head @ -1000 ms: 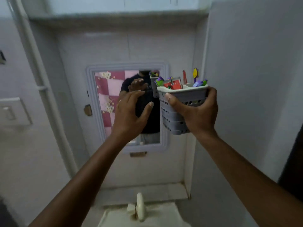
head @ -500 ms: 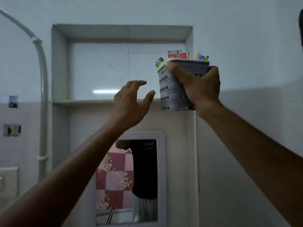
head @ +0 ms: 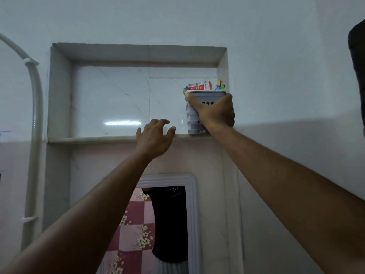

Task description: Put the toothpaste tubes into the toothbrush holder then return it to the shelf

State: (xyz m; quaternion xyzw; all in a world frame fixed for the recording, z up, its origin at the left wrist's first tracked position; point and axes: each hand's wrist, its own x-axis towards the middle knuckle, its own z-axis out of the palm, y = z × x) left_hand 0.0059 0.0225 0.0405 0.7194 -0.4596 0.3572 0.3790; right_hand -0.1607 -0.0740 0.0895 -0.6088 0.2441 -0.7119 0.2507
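The grey perforated toothbrush holder (head: 191, 117) stands upright at the right end of the recessed wall shelf (head: 94, 139), its base at the ledge. My right hand (head: 215, 113) is wrapped around its front and side. Red-and-white toothpaste tubes (head: 197, 87) and colourful toothbrush ends (head: 219, 85) stick out of its top. My left hand (head: 155, 139) hovers at the shelf's front edge, left of the holder, fingers spread, holding nothing.
The niche is lined with marbled white tile (head: 110, 99). A white pipe (head: 35, 119) runs down the wall at the left. Below the shelf hangs a framed mirror (head: 158, 224) that reflects a person in a dark shirt.
My right hand has carried the holder up from chest height into the niche, down to the shelf's right end. My left hand rose alongside and now hovers at the ledge.
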